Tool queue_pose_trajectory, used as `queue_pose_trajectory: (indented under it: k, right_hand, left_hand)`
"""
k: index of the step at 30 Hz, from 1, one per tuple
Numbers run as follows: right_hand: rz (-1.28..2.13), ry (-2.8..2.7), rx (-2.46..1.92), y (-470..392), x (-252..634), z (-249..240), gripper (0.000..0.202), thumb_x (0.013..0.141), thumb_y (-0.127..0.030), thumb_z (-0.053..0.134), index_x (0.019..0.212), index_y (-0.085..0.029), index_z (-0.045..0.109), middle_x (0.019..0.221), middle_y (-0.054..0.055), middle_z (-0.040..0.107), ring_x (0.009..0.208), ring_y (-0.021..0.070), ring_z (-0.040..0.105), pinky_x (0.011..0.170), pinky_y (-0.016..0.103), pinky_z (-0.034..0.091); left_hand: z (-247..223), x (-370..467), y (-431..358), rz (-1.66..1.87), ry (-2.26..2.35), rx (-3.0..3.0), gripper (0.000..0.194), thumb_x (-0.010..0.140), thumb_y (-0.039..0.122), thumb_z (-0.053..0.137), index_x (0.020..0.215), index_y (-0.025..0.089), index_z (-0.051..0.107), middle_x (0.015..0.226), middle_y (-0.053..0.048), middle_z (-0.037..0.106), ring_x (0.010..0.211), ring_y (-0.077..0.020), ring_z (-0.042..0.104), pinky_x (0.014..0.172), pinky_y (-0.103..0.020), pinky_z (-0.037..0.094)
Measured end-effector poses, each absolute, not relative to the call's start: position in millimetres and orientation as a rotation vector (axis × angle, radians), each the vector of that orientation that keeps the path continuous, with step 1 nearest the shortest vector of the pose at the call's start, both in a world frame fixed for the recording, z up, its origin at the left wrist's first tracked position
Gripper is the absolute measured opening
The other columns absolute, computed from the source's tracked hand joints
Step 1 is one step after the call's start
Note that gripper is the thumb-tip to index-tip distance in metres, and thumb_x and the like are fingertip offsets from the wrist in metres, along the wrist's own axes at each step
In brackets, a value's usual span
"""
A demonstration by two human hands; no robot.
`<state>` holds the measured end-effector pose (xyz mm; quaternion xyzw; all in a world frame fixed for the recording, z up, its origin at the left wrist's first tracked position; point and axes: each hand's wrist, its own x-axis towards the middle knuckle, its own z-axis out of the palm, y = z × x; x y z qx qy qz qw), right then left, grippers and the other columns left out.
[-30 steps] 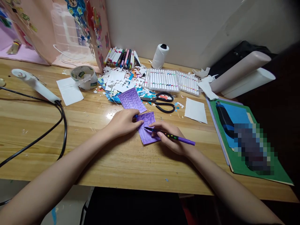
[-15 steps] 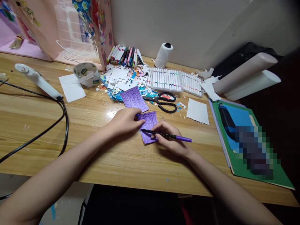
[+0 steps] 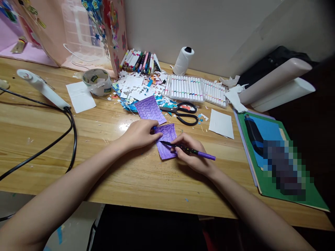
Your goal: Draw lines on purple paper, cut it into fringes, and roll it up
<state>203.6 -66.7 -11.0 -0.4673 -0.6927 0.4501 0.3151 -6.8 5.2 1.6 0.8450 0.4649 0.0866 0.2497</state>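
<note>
My left hand lies at the upper left edge of a purple paper card, its thumb pressing on it. Something small and blue shows by its curled fingers; I cannot make out what it is. My right hand grips a marker pen with a black, dotted barrel and a purple end. The dark tip touches the card near its middle. Dark wavy lines cross the card's upper part, while the lower part is plain purple. Just beyond, a second purple card is covered in similar waves.
Black-handled scissors lie behind the cards, beside a heap of paper scraps. Boxed markers, a thread cone and a tape roll stand farther back. A glue gun with its cable is at left, a green board at right.
The pen tip has moved a little to the right and up across the card, together with my right hand. My left hand stays in place on the card.
</note>
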Motion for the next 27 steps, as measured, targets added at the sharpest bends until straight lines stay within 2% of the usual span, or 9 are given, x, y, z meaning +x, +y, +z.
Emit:
queue_pose_trajectory:
  k: [10,19,27]
  right_hand:
    - [1.073,-1.86,-1.283,-61,213,-12,0.004,0.081,-0.019,0.053,0.084,-0.018,0.055,0.074,0.002,0.06,0.065,0.0148,0.055,0.058,0.027,0.04]
    - [0.979,-1.899,-1.294,-57,217,-5,0.005,0.078,-0.015,0.051,0.079,-0.019,0.052,0.071,0.0,0.056,0.062,0.0135,0.051,0.056,0.025,0.036]
    - [0.891,-1.96,-1.314,-54,220,3,0.006,0.077,-0.017,0.049,0.072,-0.02,0.048,0.066,0.0,0.055,0.059,0.0137,0.046,0.053,0.027,0.031]
  left_hand:
    - [0,-7,6,0.236,1.26,2.307,0.03,0.085,0.045,0.053,0.073,0.018,0.056,0.067,-0.002,0.059,0.058,-0.0141,0.047,0.053,-0.027,0.023]
    - [0,-7,7,0.232,1.256,2.31,0.03,0.084,0.046,0.053,0.074,0.018,0.057,0.068,-0.003,0.06,0.058,-0.0149,0.048,0.053,-0.027,0.023]
    - [2,-7,6,0.232,1.253,2.31,0.029,0.084,0.045,0.053,0.074,0.018,0.057,0.068,-0.003,0.059,0.059,-0.015,0.048,0.053,-0.027,0.024]
